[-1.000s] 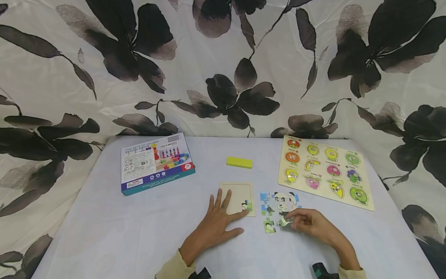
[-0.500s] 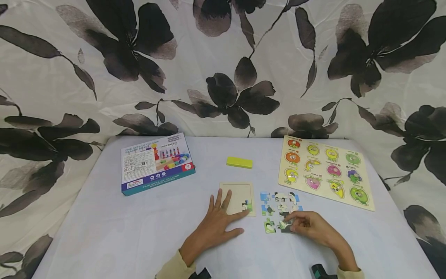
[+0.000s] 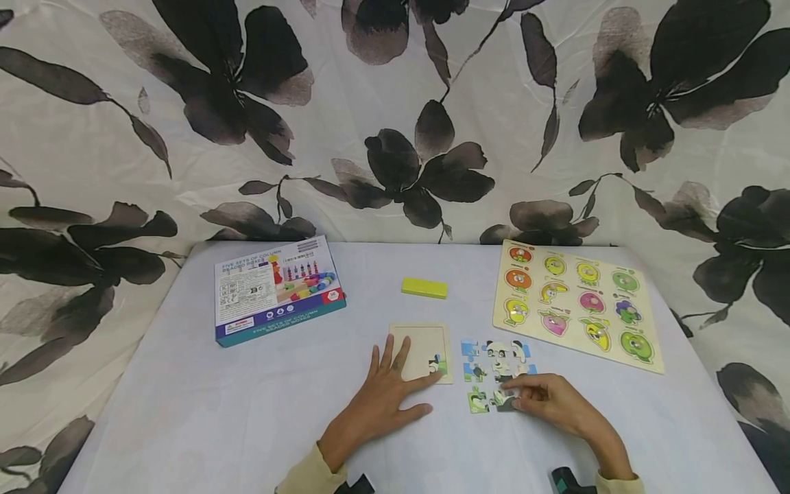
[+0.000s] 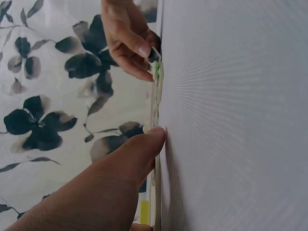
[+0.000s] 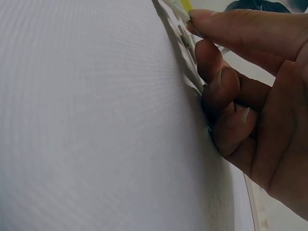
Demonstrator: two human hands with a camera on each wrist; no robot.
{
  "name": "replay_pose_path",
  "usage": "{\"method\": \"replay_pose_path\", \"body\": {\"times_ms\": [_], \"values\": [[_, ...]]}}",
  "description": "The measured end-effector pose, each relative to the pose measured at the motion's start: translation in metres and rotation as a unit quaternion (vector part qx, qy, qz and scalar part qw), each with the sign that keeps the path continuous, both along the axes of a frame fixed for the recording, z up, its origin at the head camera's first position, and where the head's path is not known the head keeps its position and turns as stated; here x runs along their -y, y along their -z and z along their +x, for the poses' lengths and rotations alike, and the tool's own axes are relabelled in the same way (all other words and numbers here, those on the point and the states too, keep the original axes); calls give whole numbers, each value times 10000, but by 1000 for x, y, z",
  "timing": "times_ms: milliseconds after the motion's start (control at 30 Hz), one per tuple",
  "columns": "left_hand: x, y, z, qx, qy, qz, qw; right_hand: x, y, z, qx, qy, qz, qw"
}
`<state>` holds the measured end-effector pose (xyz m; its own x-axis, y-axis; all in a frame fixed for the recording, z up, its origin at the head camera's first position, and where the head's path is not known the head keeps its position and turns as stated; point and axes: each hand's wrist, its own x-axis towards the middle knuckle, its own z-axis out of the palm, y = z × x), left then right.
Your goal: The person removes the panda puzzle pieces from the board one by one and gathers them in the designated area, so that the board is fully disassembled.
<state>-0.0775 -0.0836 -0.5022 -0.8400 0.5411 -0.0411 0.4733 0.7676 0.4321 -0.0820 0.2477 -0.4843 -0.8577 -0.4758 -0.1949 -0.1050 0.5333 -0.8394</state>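
Observation:
My left hand (image 3: pixel 385 394) lies with fingers spread across the lower left of a shallow wooden puzzle tray (image 3: pixel 420 333). One printed puzzle piece sits in the tray's lower right corner, close to the index fingertip. To the right of the tray, my right hand (image 3: pixel 549 401) pinches a green and black puzzle piece (image 3: pixel 505 401) between thumb and finger. In the left wrist view this piece (image 4: pixel 154 55) is tilted at the fingertips. Beyond the fingers lie panda-print pieces (image 3: pixel 496 350), and a green piece (image 3: pixel 478 399) lies to their left. The right hand covers part of the group.
A yellow block (image 3: pixel 424 288) lies behind the tray. At the back left is a boxed toy set (image 3: pixel 278 288); a wooden fruit puzzle board (image 3: pixel 574 305) lies at the right. A floral cloth (image 3: pixel 407 103) hangs behind the white-covered table (image 3: pixel 204 412).
My right hand has shifted slightly down and left, and more of the pinched piece's dark part shows. The left hand and the tray have stayed in place.

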Motion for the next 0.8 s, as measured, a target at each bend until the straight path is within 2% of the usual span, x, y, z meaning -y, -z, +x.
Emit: {"method": "replay_pose_path", "body": {"times_ms": [333, 500, 800], "values": [[-1, 0, 0, -23, 39, -42, 10000, 2, -5, 0, 131, 148, 15, 9998], [0, -2, 0, -59, 57, 18, 10000, 7, -12, -5, 18, 163, -125, 9998], [1, -2, -1, -35, -42, 20, 10000, 51, -16, -28, -929, 362, -25, 9950]]}}
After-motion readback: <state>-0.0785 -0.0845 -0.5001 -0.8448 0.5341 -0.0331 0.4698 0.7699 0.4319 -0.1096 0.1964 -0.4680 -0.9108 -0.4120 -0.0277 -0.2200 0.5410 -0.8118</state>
